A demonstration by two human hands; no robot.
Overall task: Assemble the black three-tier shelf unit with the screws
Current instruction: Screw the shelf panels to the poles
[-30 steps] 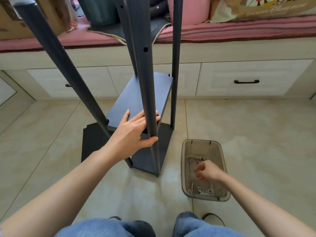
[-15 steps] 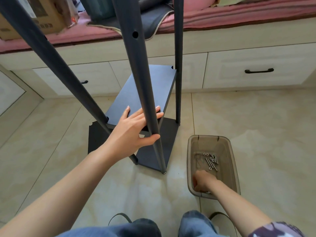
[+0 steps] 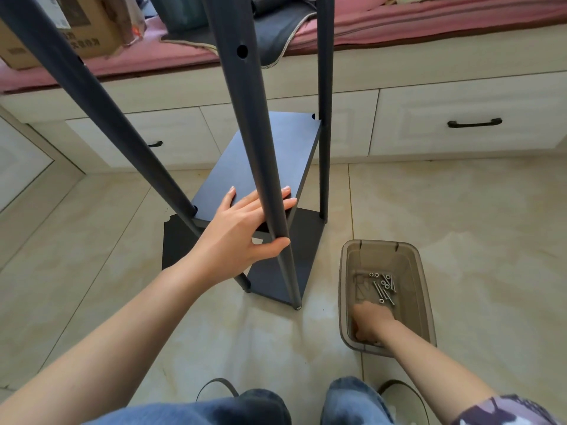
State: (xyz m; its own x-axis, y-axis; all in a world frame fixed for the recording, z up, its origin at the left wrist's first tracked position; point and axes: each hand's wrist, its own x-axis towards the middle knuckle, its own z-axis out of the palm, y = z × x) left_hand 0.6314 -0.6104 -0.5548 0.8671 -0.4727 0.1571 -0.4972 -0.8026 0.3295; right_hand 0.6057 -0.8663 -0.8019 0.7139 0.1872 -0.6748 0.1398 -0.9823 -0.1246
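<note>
The black shelf unit [image 3: 264,167] stands upright on the tiled floor [image 3: 460,225], its four poles running vertically out of the top of the view, while its boards' long axis runs away from the person toward the drawer fronts [image 3: 460,124] behind. The left hand [image 3: 245,228] lies on the near end of the middle shelf board [image 3: 270,157], fingers straight across its top behind the nearest pole [image 3: 260,167] and thumb in front of that pole, so the grip is loose and wide. The right hand [image 3: 369,322] reaches into the near end of a smoky clear plastic tub [image 3: 425,289] on the floor, just right of the unit; I cannot tell whether its fingers hold anything. Loose silver screws [image 3: 383,286] lie in the tub's middle, just beyond that hand.
</note>
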